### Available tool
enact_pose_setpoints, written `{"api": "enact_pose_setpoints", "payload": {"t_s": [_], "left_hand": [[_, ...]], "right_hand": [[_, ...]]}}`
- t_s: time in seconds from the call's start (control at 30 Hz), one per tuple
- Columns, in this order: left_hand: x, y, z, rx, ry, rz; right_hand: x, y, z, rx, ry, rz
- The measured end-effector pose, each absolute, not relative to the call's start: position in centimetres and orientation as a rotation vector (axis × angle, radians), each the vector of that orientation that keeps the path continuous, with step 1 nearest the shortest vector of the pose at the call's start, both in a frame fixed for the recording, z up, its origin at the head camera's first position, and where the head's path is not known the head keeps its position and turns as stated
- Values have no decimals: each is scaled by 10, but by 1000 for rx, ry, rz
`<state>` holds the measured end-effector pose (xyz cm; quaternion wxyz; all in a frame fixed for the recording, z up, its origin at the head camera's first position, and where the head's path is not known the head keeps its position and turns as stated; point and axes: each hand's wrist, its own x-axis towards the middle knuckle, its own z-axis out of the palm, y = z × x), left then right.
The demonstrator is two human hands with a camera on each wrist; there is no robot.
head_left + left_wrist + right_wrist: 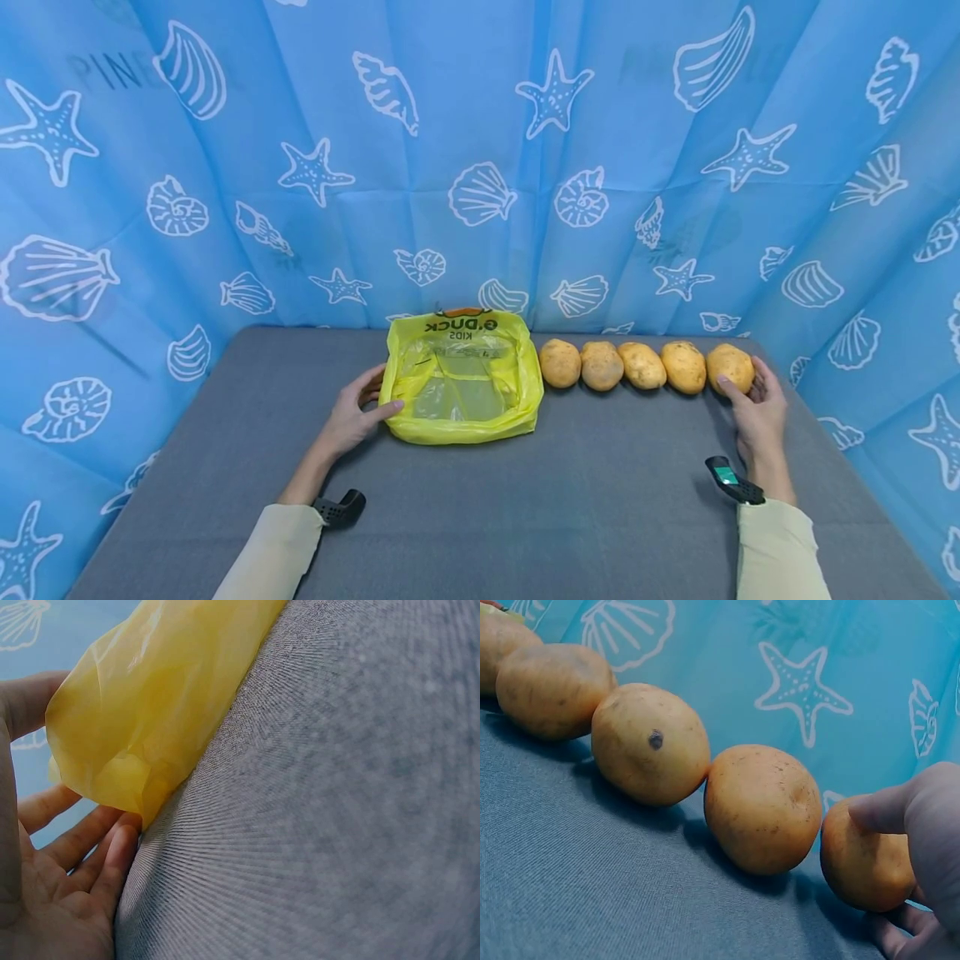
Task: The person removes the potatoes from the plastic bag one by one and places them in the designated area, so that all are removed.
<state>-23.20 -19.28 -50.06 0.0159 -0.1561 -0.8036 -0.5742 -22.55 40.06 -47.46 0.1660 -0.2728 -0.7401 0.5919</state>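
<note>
A yellow plastic bag (465, 429) lies with its mouth spread wide, dark lettering along its back rim. At its left side, my left hand (362, 410) holds the bag's edge, thumb at the rim and fingers against the outside; the left wrist view shows the fingertips (129, 825) touching the yellow film (161, 697). To the right of the bag, several potatoes stand in a row. My right hand (759, 417) grips the rightmost potato (730, 367), thumb on the near side, the other fingers partly hidden around its right side. That potato (862, 862) sits beside its neighbour (763, 810).
The leftmost potato (560, 363) stands close by the bag's right side. A grey cloth (570, 500) covers the table. Behind its back edge hangs a blue curtain (517, 242) with white shells and starfish. Each wrist wears a dark strapped device (731, 482).
</note>
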Motion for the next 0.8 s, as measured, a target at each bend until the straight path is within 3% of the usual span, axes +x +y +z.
{"api": "enact_pose_setpoints", "payload": {"t_s": [0.8], "left_hand": [[-229,-192,-498,-486,-2510,-1772]], "right_hand": [[-232,394,-488,-735,-2235,1443]]}}
